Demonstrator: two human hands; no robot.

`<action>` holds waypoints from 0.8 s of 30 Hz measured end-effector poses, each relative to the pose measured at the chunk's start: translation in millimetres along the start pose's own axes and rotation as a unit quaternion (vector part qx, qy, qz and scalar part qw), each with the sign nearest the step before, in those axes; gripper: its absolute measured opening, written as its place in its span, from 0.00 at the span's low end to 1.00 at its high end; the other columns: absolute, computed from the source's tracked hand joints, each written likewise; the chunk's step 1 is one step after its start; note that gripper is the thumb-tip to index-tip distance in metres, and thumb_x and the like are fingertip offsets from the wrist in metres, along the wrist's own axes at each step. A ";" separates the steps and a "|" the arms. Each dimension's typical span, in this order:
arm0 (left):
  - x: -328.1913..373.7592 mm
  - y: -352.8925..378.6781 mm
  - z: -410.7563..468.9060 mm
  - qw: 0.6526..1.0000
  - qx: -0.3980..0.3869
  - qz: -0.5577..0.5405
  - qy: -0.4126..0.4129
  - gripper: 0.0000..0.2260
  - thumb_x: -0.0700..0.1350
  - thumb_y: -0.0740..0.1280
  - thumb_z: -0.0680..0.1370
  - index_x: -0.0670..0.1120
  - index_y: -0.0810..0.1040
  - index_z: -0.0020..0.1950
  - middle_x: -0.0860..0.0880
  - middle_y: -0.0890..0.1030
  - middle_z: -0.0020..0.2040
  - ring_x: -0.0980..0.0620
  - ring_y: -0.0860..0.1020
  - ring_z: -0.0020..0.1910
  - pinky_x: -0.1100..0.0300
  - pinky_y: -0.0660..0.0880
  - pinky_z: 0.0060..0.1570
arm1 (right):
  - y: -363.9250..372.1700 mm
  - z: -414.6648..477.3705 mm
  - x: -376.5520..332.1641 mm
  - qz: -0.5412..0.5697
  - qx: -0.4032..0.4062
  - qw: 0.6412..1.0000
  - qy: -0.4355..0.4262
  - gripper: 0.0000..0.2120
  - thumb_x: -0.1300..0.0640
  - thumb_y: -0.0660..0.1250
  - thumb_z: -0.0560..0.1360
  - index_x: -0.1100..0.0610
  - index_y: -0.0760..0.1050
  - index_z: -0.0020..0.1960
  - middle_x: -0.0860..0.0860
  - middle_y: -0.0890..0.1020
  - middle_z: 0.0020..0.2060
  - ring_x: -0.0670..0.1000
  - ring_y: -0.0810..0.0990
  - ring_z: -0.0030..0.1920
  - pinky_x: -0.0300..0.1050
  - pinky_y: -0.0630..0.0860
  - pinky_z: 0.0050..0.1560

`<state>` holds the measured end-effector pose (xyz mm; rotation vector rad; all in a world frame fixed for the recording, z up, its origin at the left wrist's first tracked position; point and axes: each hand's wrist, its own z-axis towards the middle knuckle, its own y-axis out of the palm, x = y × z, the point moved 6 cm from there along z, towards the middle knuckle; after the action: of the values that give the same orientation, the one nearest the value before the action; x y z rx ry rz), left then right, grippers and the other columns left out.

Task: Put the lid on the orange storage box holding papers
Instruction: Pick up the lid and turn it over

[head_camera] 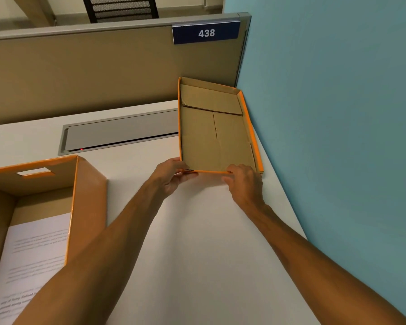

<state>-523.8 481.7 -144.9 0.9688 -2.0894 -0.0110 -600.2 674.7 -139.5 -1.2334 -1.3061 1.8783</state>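
Note:
The orange lid (216,132) lies upside down on the white desk at the back right corner, its brown cardboard inside facing up. My left hand (171,173) grips the lid's near left corner. My right hand (244,184) holds the near edge further right, fingers curled over the rim. The orange storage box (85,195) stands open at the left of the desk, with printed papers (33,256) lying flat inside it. My left forearm crosses in front of the box's near right wall.
A grey cable tray flap (120,134) is set into the desk (197,242) behind the box. A tan partition (92,73) with a blue "438" plate (206,32) closes the back. A teal wall (338,137) runs along the right edge.

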 end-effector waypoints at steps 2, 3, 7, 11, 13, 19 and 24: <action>6.3 5.1 -6.3 1.000 -0.011 -0.003 0.019 0.14 0.25 0.65 0.72 0.34 0.77 0.56 0.34 0.80 0.52 0.38 0.82 0.50 0.47 0.83 0.46 | -4.0 0.7 2.7 0.048 -0.016 0.999 0.022 0.06 0.56 0.74 0.73 0.58 0.81 0.45 0.54 0.83 0.39 0.56 0.80 0.41 0.54 0.80 0.39; 9.9 6.7 -9.7 1.000 -0.013 -0.003 0.026 0.16 0.25 0.65 0.72 0.33 0.76 0.59 0.33 0.80 0.53 0.38 0.82 0.50 0.48 0.83 0.45 | -5.8 0.4 4.0 0.070 -0.021 0.997 0.030 0.04 0.57 0.72 0.74 0.57 0.81 0.45 0.54 0.83 0.39 0.55 0.80 0.41 0.54 0.80 0.39; 26.8 8.9 -28.8 0.998 -0.017 -0.001 0.054 0.20 0.27 0.67 0.72 0.34 0.73 0.64 0.32 0.80 0.56 0.37 0.84 0.48 0.47 0.83 0.44 | -15.5 -4.6 2.8 0.172 -0.058 0.982 0.053 0.06 0.58 0.68 0.75 0.56 0.84 0.48 0.52 0.84 0.40 0.55 0.81 0.42 0.54 0.81 0.43; 42.6 5.7 -53.8 0.996 -0.012 0.011 0.084 0.20 0.28 0.68 0.73 0.36 0.73 0.64 0.34 0.82 0.53 0.38 0.86 0.45 0.47 0.83 0.43 | -34.3 -6.2 -11.8 0.236 -0.065 0.968 0.062 0.08 0.54 0.70 0.76 0.57 0.85 0.49 0.51 0.87 0.42 0.51 0.83 0.43 0.51 0.81 0.48; 51.2 4.6 -67.8 0.994 -0.011 0.026 0.108 0.19 0.28 0.68 0.72 0.37 0.74 0.63 0.34 0.82 0.53 0.37 0.85 0.45 0.46 0.83 0.44 | -47.6 -4.6 -23.7 0.265 -0.064 0.959 0.073 0.09 0.53 0.70 0.76 0.57 0.85 0.51 0.51 0.87 0.45 0.49 0.83 0.46 0.46 0.80 0.50; 64.0 7.4 -107.6 0.976 0.017 0.117 0.182 0.19 0.31 0.70 0.74 0.41 0.73 0.63 0.36 0.82 0.56 0.37 0.83 0.51 0.42 0.81 0.53 | -87.7 10.0 -86.5 0.447 -0.070 0.888 0.081 0.11 0.50 0.69 0.77 0.54 0.83 0.56 0.48 0.85 0.50 0.49 0.84 0.52 0.49 0.82 0.53; 50.9 13.7 -130.1 0.962 0.043 0.143 0.230 0.22 0.32 0.71 0.72 0.42 0.74 0.65 0.38 0.82 0.57 0.39 0.83 0.53 0.41 0.80 0.54 | -106.0 16.7 -133.9 0.507 -0.083 0.854 0.081 0.19 0.47 0.70 0.76 0.56 0.79 0.63 0.53 0.84 0.54 0.53 0.83 0.55 0.53 0.84 0.50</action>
<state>-463.2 498.5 -19.3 0.6339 -1.7822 0.4182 -563.8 599.3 10.3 -2.4396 -0.7430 2.2306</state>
